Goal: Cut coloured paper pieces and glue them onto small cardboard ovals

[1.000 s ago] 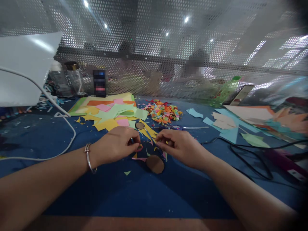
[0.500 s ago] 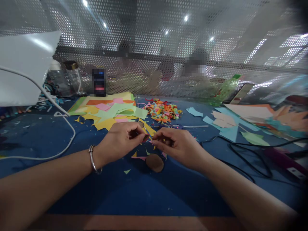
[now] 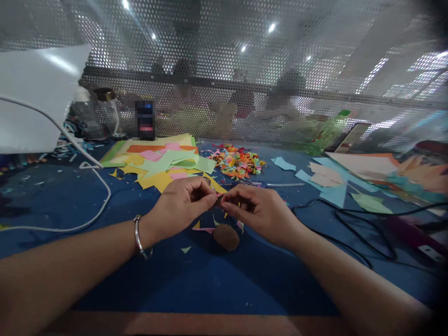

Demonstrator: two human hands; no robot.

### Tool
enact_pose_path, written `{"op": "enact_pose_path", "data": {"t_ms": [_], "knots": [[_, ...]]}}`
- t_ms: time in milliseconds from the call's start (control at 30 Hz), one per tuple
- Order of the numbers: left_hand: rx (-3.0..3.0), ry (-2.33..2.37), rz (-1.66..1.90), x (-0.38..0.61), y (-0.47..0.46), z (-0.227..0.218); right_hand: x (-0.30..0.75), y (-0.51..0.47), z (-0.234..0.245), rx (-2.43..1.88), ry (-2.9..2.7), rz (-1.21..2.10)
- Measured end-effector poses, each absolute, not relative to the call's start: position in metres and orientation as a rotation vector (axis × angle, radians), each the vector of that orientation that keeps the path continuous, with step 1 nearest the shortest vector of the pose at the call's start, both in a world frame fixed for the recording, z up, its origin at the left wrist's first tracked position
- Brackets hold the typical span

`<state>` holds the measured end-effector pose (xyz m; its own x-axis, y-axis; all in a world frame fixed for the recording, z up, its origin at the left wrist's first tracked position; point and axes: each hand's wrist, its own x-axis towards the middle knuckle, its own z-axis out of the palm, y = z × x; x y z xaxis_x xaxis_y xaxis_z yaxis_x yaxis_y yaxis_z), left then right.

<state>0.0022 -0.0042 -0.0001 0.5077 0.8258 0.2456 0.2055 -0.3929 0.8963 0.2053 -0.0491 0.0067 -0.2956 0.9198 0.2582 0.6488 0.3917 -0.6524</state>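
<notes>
My left hand (image 3: 187, 203), a silver bangle at its wrist, is closed in a pinch at the middle of the table. Facing it, my right hand (image 3: 262, 212) is closed in a pinch too. The fingertips of both meet around a small pinkish-red piece of paper (image 3: 220, 197), mostly hidden by the fingers. Below them a brown, roundish flat piece (image 3: 227, 237) lies on the blue table (image 3: 210, 289). Paper scraps in yellow and pink are scattered under the hands. Just behind lies a pile of small folded colored paper pieces (image 3: 238, 161).
Colored paper sheets (image 3: 154, 161) are stacked at the back left, and more paper (image 3: 329, 186) lies right. A white cable (image 3: 105, 196) loops at left, black cables (image 3: 350, 219) at right. Bottles (image 3: 108, 112) and a phone (image 3: 145, 120) stand before a perforated metal screen (image 3: 224, 56).
My hands have drawn slightly closer together, and the fingertips now meet on the small paper piece. The thin bluish strip seen between them earlier no longer shows. The surroundings look the same.
</notes>
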Motion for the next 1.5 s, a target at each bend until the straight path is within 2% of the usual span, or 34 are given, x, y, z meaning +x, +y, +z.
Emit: {"op": "enact_pose_path", "data": {"t_ms": [300,700,1067,1333,1500], "knots": [[1.692,0.722,0.907,0.003,0.002,-0.002,0.207,-0.048,0.006,-1.299,-2.035,0.571],[1.980,0.768,0.992,0.003,-0.008,-0.001,0.205,-0.051,0.008,-1.259,-2.048,0.436],[1.945,0.829,0.873,0.001,-0.007,0.001,0.205,-0.052,0.009,-1.221,-2.092,0.369],[1.710,0.774,0.753,0.002,-0.001,0.005,0.205,-0.052,0.007,-1.165,-2.137,0.389],[2.048,0.846,0.763,-0.001,-0.006,0.007,0.205,-0.051,0.005,-1.161,-2.188,0.371]]}}
